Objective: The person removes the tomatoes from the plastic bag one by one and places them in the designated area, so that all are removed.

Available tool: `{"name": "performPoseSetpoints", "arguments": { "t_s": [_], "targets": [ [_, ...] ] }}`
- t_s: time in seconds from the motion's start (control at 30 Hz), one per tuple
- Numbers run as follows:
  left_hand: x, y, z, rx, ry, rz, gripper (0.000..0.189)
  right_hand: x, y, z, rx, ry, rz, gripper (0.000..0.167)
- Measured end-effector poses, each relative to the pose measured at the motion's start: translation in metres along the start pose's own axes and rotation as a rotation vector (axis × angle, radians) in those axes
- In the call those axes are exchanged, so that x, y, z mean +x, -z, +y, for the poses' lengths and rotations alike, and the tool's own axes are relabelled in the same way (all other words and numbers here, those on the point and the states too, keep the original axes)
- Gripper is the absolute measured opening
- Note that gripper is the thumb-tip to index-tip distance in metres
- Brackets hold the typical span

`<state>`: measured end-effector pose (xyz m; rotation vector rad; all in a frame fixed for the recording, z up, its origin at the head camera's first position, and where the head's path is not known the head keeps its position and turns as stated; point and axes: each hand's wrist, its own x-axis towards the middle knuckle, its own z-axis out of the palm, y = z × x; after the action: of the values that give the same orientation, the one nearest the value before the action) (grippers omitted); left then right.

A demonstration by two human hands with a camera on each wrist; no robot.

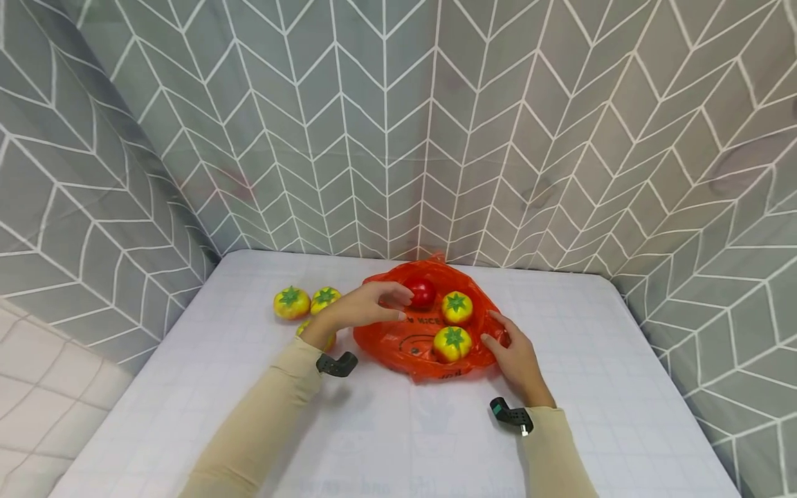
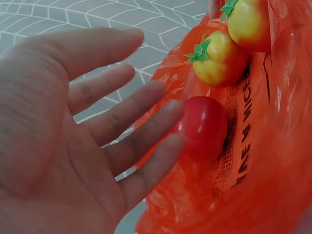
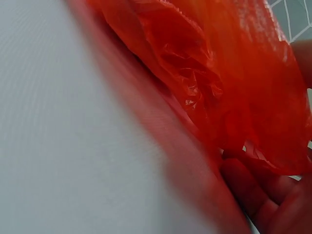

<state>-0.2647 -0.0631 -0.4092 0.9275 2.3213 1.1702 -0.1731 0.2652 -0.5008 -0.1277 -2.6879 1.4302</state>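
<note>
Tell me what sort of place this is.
Probably a staged recording corner: patterned cloth hangs behind and beside a white-covered table, and a small black device sits at each wrist.

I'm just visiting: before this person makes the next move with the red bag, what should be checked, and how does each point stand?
1. Left grip free: ok, fingers spread, holding nothing.
2. Right grip on the red bag: ok, it holds the right edge.
3. Bag mouth open: ok, red fruit and two yellow fruits show inside.
4. Left fingertips touching the red fruit: cannot tell; they overlap it in view.
5. Three outside fruits all unobstructed: not ok, the left wrist partly hides one.
</note>
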Motion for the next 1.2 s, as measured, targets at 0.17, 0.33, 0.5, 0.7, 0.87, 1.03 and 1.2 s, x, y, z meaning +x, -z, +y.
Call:
{"name": "performPoseSetpoints", "arguments": {
  "t_s": [0.17, 0.33, 0.5, 0.7, 0.87, 1.03, 1.2],
  "targets": [
    [0.01, -0.006, -0.004, -0.03, 0.003, -0.021, 0.049, -0.001, -0.001, 0.003, 0.049, -0.003, -0.001, 0.055],
    [0.022, -0.01, -0.007, -0.09, -0.025, -0.031, 0.051, -0.002, -0.001, 0.004, 0.077, 0.0, -0.011, 0.056],
    [0.035, -0.012, -0.008, -0.132, -0.071, -0.088, 0.049, -0.001, -0.001, 0.005, 0.075, 0.009, -0.021, 0.057],
    [0.045, -0.011, -0.006, -0.172, -0.075, -0.159, 0.052, -0.001, 0.002, 0.003, 0.132, 0.033, -0.051, 0.063],
    [0.053, -0.013, -0.006, -0.151, -0.058, -0.223, 0.053, -0.001, 0.004, 0.003, 0.158, 0.035, -0.084, 0.07],
    [0.059, -0.016, -0.002, -0.094, -0.05, -0.261, 0.056, 0.0, 0.005, 0.003, 0.149, 0.02, -0.118, 0.078],
    [0.064, -0.019, 0.005, -0.086, -0.048, -0.299, 0.056, 0.0, 0.008, 0.001, 0.108, 0.013, -0.149, 0.084]
  ]
}}
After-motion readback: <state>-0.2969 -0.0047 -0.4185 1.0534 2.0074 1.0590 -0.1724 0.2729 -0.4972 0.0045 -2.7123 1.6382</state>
